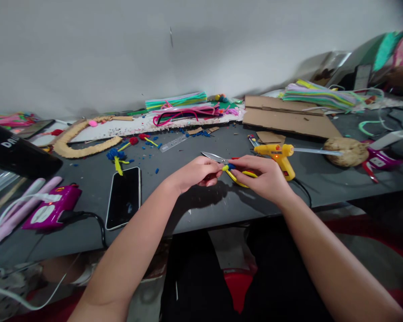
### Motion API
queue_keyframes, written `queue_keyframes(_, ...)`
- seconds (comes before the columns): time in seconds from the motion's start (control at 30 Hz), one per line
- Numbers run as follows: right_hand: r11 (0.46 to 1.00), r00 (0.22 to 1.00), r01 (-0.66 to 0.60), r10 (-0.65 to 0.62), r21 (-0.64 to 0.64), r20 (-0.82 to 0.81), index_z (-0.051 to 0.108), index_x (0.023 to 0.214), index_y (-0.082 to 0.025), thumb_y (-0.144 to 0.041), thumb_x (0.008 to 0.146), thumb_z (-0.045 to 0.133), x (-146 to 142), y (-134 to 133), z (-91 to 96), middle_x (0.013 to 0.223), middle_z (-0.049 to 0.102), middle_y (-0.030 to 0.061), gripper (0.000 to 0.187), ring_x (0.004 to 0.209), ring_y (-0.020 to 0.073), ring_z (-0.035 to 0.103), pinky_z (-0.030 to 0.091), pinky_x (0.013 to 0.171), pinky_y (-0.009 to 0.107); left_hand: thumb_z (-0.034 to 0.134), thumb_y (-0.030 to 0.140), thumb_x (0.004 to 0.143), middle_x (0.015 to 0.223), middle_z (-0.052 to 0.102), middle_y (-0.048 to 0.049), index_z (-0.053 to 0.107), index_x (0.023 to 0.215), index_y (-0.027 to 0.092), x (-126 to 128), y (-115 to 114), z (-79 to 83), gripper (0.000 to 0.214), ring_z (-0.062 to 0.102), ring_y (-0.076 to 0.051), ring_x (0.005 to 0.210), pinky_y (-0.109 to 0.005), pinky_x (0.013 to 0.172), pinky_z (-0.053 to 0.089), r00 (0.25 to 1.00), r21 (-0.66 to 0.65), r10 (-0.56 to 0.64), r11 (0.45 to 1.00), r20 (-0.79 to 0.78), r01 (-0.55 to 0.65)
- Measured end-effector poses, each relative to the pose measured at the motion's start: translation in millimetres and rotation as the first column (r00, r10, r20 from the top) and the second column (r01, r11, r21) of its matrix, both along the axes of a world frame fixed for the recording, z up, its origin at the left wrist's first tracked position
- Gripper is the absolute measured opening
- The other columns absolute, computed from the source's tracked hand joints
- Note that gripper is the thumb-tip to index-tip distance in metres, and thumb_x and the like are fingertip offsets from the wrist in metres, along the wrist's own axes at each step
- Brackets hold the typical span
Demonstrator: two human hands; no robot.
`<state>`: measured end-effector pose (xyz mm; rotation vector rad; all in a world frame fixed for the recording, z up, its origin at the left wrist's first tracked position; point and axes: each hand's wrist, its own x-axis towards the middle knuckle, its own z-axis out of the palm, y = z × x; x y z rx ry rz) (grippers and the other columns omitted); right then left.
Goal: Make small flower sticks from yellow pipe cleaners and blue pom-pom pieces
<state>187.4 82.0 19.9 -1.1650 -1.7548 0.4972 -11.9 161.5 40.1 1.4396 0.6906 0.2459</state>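
Note:
My left hand [206, 172] and my right hand [263, 175] meet over the front of the grey table. Between their fingertips is a small yellow-and-blue fuzzy pipe cleaner piece [226, 168], pinched from both sides. Scissors with a silver blade [215, 158] and yellow handles [237, 180] show just behind and under my fingers; they seem to lie on the table, partly hidden by my right hand. To the right of that hand rests a yellow hot glue gun [278, 156] with a clear glue stick in its back.
A phone [123, 197] and a blue-and-yellow pipe cleaner flower [117, 157] lie left. Further left are a purple device [55, 208] with cables and a black bottle [16, 150]. Cardboard [289, 118], pipe cleaner bundles [188, 114] and scattered blue bits line the back.

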Motion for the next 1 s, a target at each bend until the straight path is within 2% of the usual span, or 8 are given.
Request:
queue_keyframes(0.3,0.999,0.999,0.029,-0.030,0.036,0.033,0.075,0.103,-0.020,-0.022,0.086,0.066,-1.5,0.4,1.7,0.097,0.075,0.0055,0.020,0.086,0.0183,0.069,0.054,0.078,0.031,0.053,0.038,0.090,0.052,0.042,0.0022,0.050,0.069,0.017,0.0,0.3,0.6,0.030,0.034,-0.007,0.046,-0.023,0.046,0.020,1.000,0.010,-0.007,1.000,-0.006,0.008)
queue_keyframes(0.6,0.999,0.999,0.037,-0.037,-0.001,0.030,0.076,0.102,-0.023,-0.027,0.087,0.064,-2.0,-0.1,2.6,0.097,0.075,0.0053,0.020,0.086,0.0199,0.069,0.054,0.079,0.034,0.052,0.038,0.090,0.055,0.042,0.0018,0.050,0.070,0.016,-0.6,0.2,0.1,0.030,0.035,-0.007,0.047,-0.024,0.047,0.020,1.000,0.000,-0.019,1.000,0.013,0.019)
queue_keyframes(0.83,1.000,1.000,0.028,-0.028,-0.003,0.012,0.076,0.102,-0.023,-0.024,0.087,0.064,-2.1,0.2,1.7,0.096,0.074,0.0049,0.019,0.086,0.0193,0.068,0.053,0.079,0.032,0.051,0.039,0.091,0.053,0.042,0.0022,0.049,0.070,0.017,-1.3,0.8,-0.8,0.031,0.034,-0.007,0.047,-0.023,0.047,0.020,0.999,0.014,-0.031,0.999,0.017,0.031)
queue_keyframes(1.0,0.997,0.998,0.007,-0.012,-0.073,-0.061,0.075,0.104,-0.022,-0.027,0.087,0.065,-1.5,-0.8,1.9,0.099,0.074,0.0054,0.020,0.089,0.0196,0.068,0.053,0.078,0.032,0.051,0.040,0.091,0.051,0.042,0.0023,0.049,0.069,0.017,-1.3,0.5,-0.1,0.031,0.033,-0.007,0.046,-0.023,0.047,0.019,0.999,0.027,-0.036,0.999,0.005,0.036)
